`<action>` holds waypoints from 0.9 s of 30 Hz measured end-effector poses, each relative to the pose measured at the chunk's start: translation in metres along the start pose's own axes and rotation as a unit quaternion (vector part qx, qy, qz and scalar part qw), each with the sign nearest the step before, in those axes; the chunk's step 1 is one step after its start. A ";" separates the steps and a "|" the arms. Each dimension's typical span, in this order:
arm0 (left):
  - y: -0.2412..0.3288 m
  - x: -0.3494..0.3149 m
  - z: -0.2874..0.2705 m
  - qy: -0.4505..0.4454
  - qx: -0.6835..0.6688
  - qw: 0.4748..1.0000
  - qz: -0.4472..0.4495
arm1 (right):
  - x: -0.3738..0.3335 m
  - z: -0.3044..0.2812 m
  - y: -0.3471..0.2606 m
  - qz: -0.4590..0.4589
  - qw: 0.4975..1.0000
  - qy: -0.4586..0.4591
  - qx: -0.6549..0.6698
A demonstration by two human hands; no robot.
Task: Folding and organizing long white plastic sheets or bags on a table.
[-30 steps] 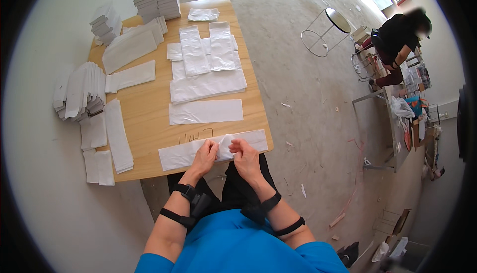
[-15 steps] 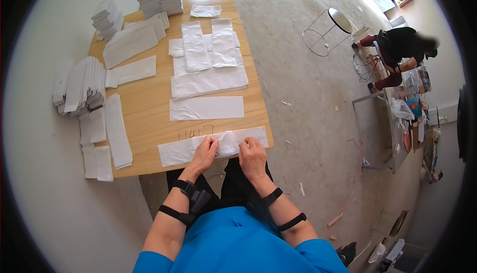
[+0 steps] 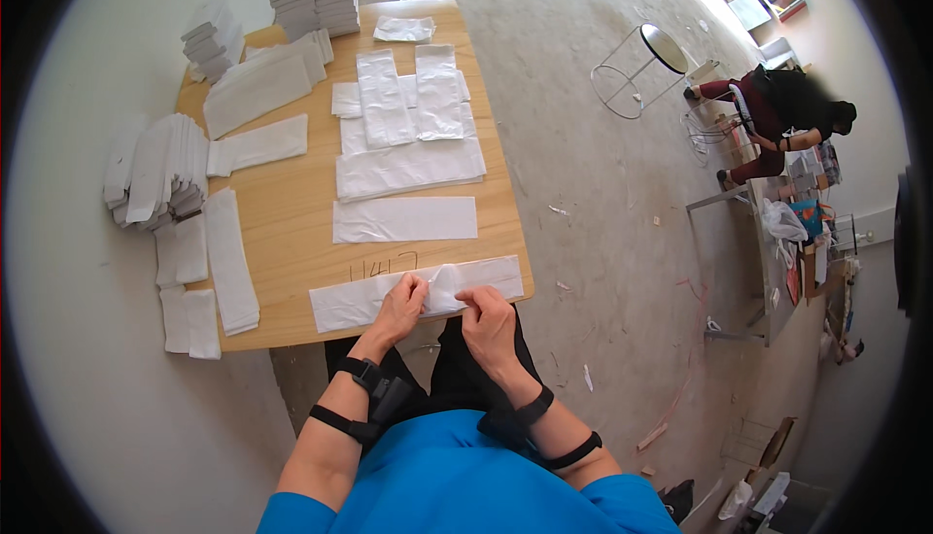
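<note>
The strip point(image 3: 443, 288) is white, the table point(image 3: 292, 213) wood-grained, trousers point(image 3: 453, 364) apparently black.

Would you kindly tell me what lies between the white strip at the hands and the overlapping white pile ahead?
The head view shows another white strip and dark handwriting on the table.

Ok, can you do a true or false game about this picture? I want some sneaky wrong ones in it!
1. The left hand touches the nearest white strip. True.
2. The right hand is at the table's far end. False: the right hand is by the table's near edge.
3. A round stool stands to the right of the table. True.
4. The shirt is yellow. False: the shirt is blue.
5. The other person is on the picture's left. False: the other person is on the right.
6. The table has a wood-coloured top. True.
</note>
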State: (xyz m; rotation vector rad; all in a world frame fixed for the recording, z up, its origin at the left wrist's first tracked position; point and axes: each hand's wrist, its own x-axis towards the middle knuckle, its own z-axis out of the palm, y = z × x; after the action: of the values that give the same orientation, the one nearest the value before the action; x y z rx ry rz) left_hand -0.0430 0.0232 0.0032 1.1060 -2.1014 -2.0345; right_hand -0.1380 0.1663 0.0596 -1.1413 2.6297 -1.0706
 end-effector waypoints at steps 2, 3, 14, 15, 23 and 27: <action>0.000 0.002 0.001 -0.002 0.004 1.000 0.008 | 0.006 0.012 -0.003 0.226 0.937 -0.081 0.253; -0.001 0.002 0.001 -0.003 0.007 1.000 0.012 | 0.008 0.022 0.002 0.274 0.904 -0.107 0.310; -0.020 -0.019 -0.036 0.037 -0.206 0.978 0.006 | 0.003 0.053 0.011 0.273 0.945 -0.102 0.151; -0.025 -0.028 -0.049 0.059 -0.280 0.958 0.018 | 0.006 0.051 0.011 0.273 0.946 -0.105 0.138; -0.061 -0.090 -0.162 0.198 -0.319 0.925 -0.063 | 0.012 0.050 0.013 0.276 0.945 -0.117 0.130; 0.010 -0.098 -0.128 0.440 0.307 0.836 0.115 | 0.012 0.048 0.019 0.282 0.945 -0.111 0.120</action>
State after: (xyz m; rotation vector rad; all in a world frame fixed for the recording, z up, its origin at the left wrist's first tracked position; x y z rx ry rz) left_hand 0.0856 -0.0416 0.0754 1.3660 -2.1557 -0.4898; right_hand -0.1424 0.1407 0.0136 -0.3878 2.3360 -1.0226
